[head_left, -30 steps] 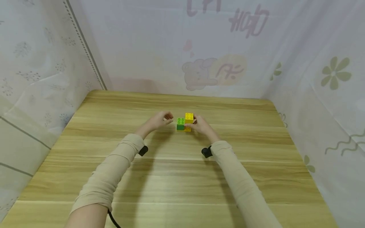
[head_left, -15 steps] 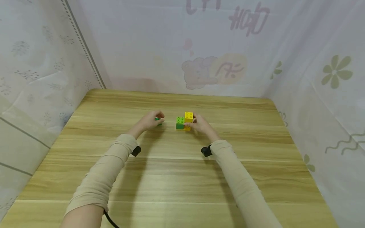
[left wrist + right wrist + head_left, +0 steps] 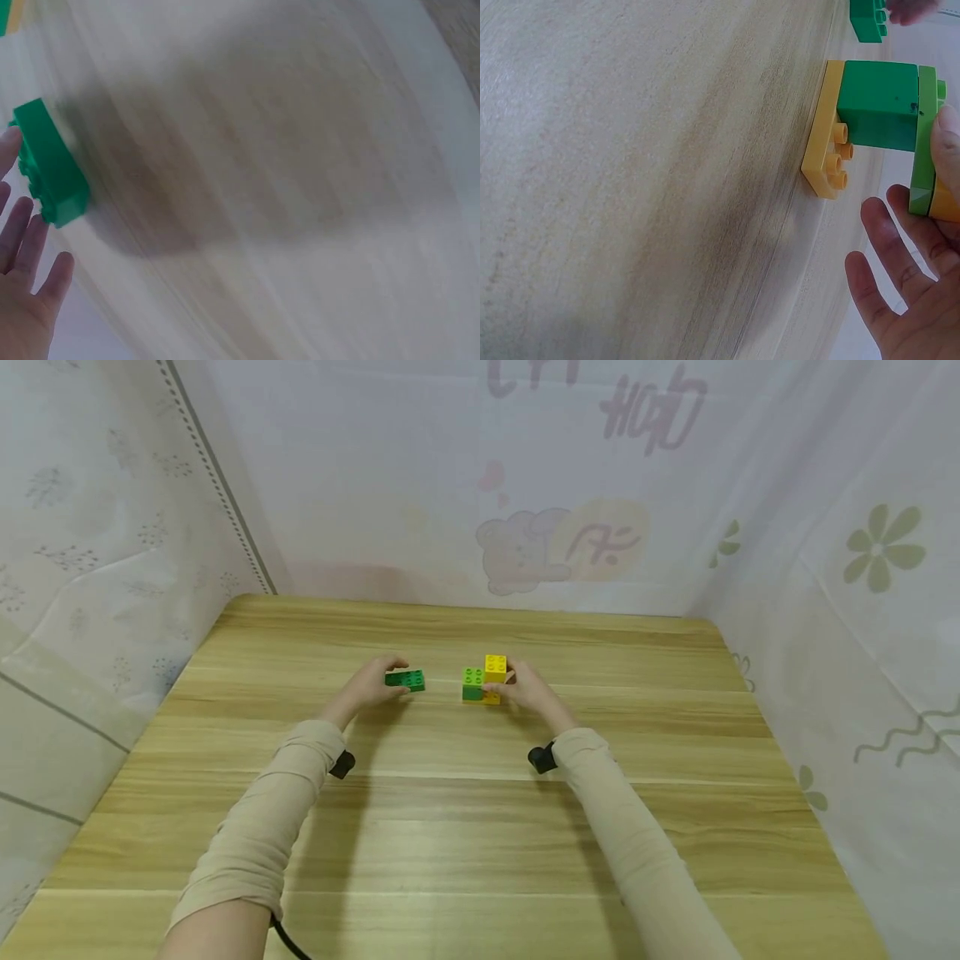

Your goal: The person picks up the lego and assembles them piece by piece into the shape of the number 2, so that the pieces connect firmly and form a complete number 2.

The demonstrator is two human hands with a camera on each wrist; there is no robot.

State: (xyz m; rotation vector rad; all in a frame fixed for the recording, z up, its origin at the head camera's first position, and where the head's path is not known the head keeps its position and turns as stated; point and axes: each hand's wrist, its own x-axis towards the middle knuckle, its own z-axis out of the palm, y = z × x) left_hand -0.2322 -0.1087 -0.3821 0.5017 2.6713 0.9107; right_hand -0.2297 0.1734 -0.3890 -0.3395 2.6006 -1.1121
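A dark green toy brick (image 3: 407, 680) lies on the table, its studs facing up in the head view. My left hand (image 3: 378, 682) is around its left end, thumb at the near side and fingers at the far side. In the left wrist view the fingers (image 3: 28, 251) are spread and fairly straight beside the brick (image 3: 56, 165). My right hand (image 3: 531, 685) holds a toy brick stack (image 3: 495, 666) by its right side. The right wrist view shows the stack's orange base plate (image 3: 822, 135), dark green brick (image 3: 877, 101) and lime plate (image 3: 924, 150), with the thumb against its upper part.
The wooden table (image 3: 450, 827) reaches to a printed cloth (image 3: 420, 485) at the back, with more cloth on both sides. Black wrist cameras (image 3: 542, 759) sit below each hand. A cable (image 3: 288, 939) hangs by the left forearm.
My left hand has moved left, away from the stack, and the loose green brick has come into view by its fingers. The right hand stays at the stack.
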